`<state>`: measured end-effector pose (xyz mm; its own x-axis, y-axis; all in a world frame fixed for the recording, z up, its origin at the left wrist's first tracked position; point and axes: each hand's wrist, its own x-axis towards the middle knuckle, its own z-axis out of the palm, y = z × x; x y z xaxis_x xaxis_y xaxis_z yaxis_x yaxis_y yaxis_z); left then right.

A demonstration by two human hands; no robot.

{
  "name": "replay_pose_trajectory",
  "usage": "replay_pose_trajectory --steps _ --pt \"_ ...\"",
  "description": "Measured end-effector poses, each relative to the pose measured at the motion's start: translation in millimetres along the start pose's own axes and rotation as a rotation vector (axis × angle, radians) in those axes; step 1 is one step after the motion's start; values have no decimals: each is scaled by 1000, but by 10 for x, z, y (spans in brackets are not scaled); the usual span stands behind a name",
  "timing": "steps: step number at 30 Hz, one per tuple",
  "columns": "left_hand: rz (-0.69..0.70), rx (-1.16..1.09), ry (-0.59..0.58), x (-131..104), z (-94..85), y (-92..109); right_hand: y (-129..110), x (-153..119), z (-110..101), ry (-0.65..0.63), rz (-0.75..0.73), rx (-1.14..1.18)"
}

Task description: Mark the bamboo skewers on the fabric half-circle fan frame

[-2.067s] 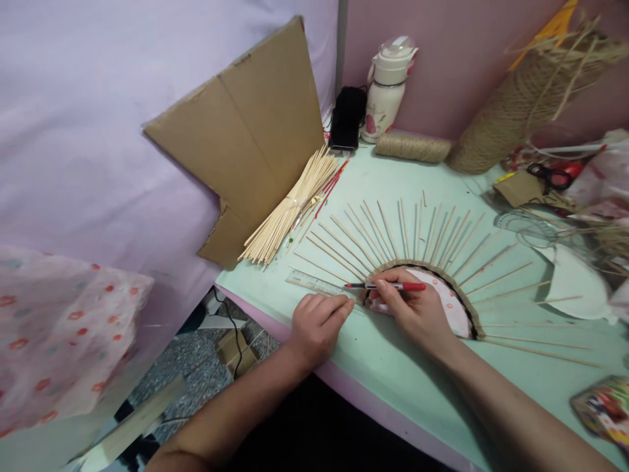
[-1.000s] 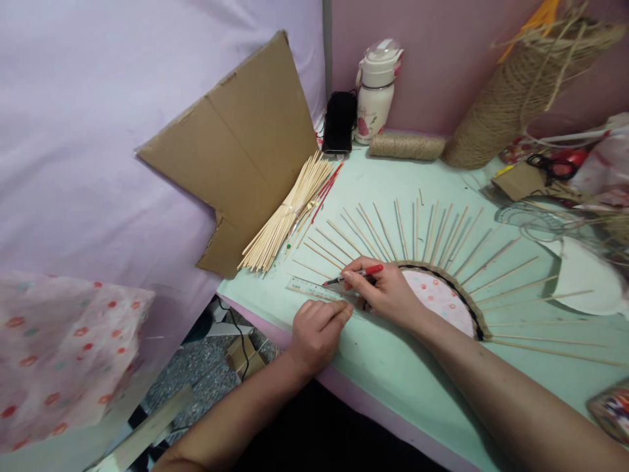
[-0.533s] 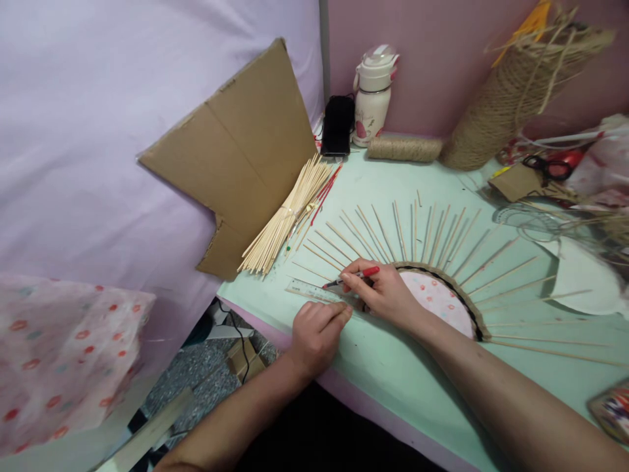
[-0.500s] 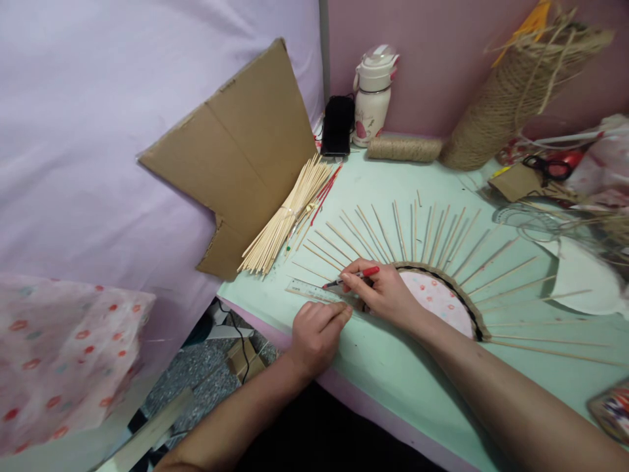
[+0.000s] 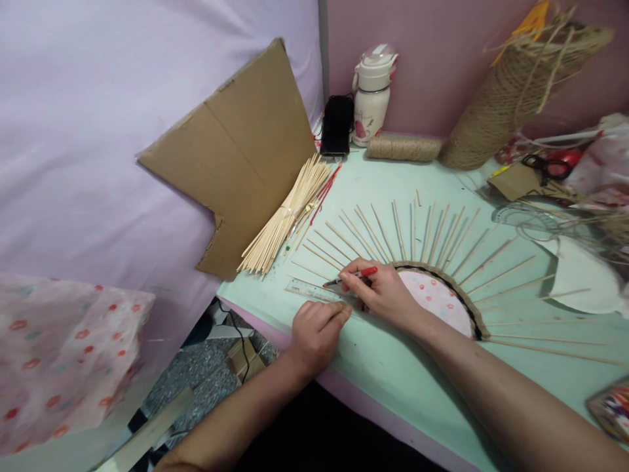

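Note:
A red pen (image 5: 364,272) is pinched in my right hand (image 5: 378,288), its tip down at a clear ruler (image 5: 302,286) on the table. My left hand (image 5: 319,331) is closed, its fingertips pressed at the ruler's near edge by the end of a thin stick; whether it grips the ruler or the stick I cannot tell. Beside my right hand lies a half-round cardboard piece (image 5: 435,303) faced with pink floral cloth. Several thin wooden sticks (image 5: 439,233) fan outward from its curved rim. My right hand and forearm hide part of the piece and some stick ends.
A tied bundle of sticks (image 5: 287,219) rests against a cardboard sheet (image 5: 236,151). Behind stand a white bottle (image 5: 372,105), a black phone (image 5: 337,128), a twine roll (image 5: 403,149) and a tall twine-wrapped cylinder (image 5: 491,105). Scissors (image 5: 548,167) and clutter lie at right.

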<state>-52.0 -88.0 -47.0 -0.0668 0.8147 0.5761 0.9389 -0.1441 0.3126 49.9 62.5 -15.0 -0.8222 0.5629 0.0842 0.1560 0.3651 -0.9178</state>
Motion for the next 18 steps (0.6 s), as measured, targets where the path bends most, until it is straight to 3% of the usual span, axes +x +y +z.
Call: replay_pose_trajectory --steps 18 --pt "3 -10 14 15 -6 3 11 3 8 8 -9 7"
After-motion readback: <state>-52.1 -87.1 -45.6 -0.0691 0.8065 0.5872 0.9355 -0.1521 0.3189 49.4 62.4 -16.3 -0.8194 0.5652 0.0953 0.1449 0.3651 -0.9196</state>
